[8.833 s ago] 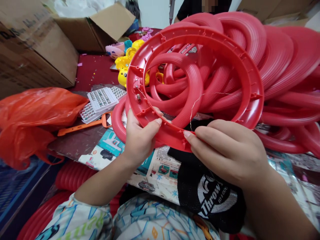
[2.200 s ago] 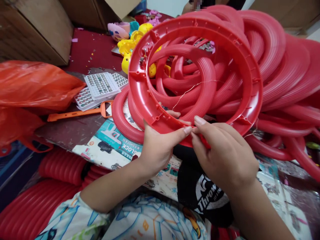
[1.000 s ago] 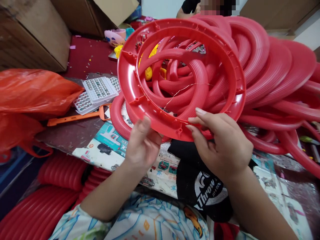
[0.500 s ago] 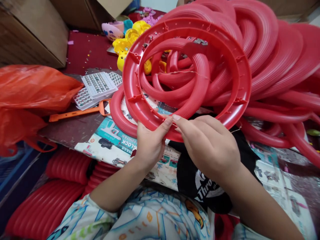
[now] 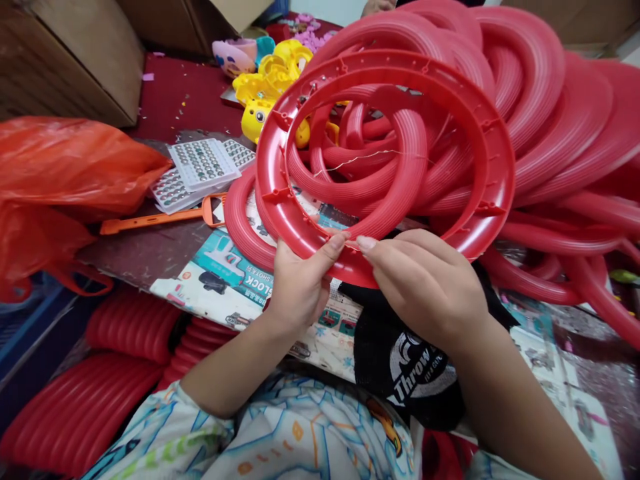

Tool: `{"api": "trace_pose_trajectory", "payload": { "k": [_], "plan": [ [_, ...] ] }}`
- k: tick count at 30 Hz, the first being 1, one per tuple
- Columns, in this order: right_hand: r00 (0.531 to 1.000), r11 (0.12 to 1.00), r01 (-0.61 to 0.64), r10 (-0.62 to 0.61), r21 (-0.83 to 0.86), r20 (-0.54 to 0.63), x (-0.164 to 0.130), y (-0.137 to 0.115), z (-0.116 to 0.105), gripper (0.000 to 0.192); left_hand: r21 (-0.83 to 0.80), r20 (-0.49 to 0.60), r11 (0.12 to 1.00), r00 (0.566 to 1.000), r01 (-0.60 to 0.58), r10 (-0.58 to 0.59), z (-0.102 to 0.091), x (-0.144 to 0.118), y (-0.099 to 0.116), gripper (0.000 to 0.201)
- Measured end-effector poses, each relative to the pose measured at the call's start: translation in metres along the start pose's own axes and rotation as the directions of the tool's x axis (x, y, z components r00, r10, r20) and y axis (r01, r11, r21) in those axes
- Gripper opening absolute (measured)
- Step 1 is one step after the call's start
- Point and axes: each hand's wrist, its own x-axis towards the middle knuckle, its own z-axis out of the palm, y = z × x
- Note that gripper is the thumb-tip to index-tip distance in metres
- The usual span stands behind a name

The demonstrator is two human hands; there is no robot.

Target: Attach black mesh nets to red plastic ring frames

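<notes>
A red plastic ring (image 5: pixel 273 160), its ribbed hollow inner side facing me, is held up in front. My left hand (image 5: pixel 303 283) grips its near edge, thumb pressed on the rim. Beside that thumb, my right hand (image 5: pixel 425 280) pinches a thin wire at the same edge; the fingertips partly hide it. A pale length of wire (image 5: pixel 367 155) crosses the ring's opening. Small metallic parts (image 5: pixel 304 99) sit in the channel at the upper left. Behind the ring lie red ribbed rings (image 5: pixel 417 167), piled on one another.
Left are an orange plastic bag (image 5: pixel 75 173), trays of small round cells (image 5: pixel 203 163) and an orange strap-like piece (image 5: pixel 155 220). Yellow plastic parts (image 5: pixel 270 77) lie farther back. A black printed cloth (image 5: pixel 400 353) and printed cardboard (image 5: pixel 220 267) lie beneath my hands. Stacked red rings (image 5: pixel 95 407) stand lower left.
My right hand has shifted slightly right, away from the left thumb. The wire across the opening bows up more visibly. The view has shifted a little; my left hand keeps its grip.
</notes>
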Motion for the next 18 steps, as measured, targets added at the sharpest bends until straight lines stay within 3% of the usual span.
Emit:
{"api": "trace_pose_trajectory", "payload": {
  "k": [9,14,18],
  "plan": [
    [0.989,0.993,0.113,-0.115,-0.024,-0.098,0.0033,0.0061,-0.0022,0.03,0.053,0.121,0.998,0.992,0.014,-0.021,-0.0013,0.0025,0.0034,0.017],
    [0.989,0.992,0.113,-0.117,-0.047,-0.086,0.0038,0.0065,-0.003,0.033,0.042,0.074,0.999,0.997,-0.027,0.024,-0.0021,0.0019,0.0025,0.037],
    [0.988,0.988,0.151,-0.151,-0.016,-0.022,0.0034,0.0042,-0.0033,0.035,0.055,0.044,0.998,0.999,0.005,-0.007,-0.0045,0.0025,0.002,0.025]
  ]
}}
